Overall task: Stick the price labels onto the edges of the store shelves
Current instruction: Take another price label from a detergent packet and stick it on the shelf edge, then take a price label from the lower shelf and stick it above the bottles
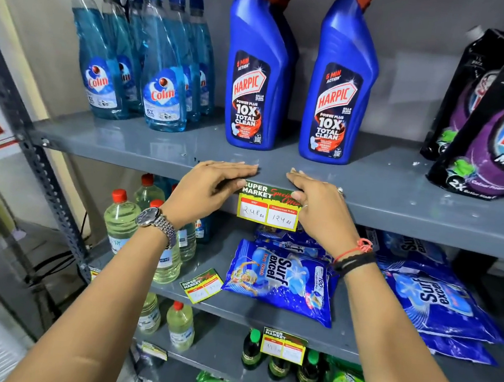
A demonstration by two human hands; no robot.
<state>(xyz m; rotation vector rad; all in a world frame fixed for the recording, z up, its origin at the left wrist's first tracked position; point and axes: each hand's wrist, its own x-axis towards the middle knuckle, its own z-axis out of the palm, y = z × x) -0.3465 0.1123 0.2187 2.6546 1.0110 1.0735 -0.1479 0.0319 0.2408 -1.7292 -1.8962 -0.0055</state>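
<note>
Far left, a slotted grey metal upright (19, 116) carries the grey metal shelf (400, 187). On that shelf, left to right: clear spray bottles of blue Colin glass cleaner (165, 88), two blue Harpic toilet-cleaner bottles with red caps (256, 76), and black-and-purple detergent refill pouches (499, 129). At the shelf's front edge, the left hand (210, 189), a steel-link wristwatch (157, 223) on its wrist, lies flat with fingers spread over the lip and thumb on the upper left corner of the green, yellow and red "Super Market" price label (269, 208). The label sits against the edge below the Harpic bottles, handwritten 248 and 124. The right hand (317, 207), wearing red and black wrist threads (354, 256), presses the label's upper right corner likewise, fingers flat over the lip. On the shelf below: pale yellow liquid bottles with red caps (120, 217), a second loose price label (202, 285) lying flat, and blue Surf Excel detergent packets (281, 281).
</note>
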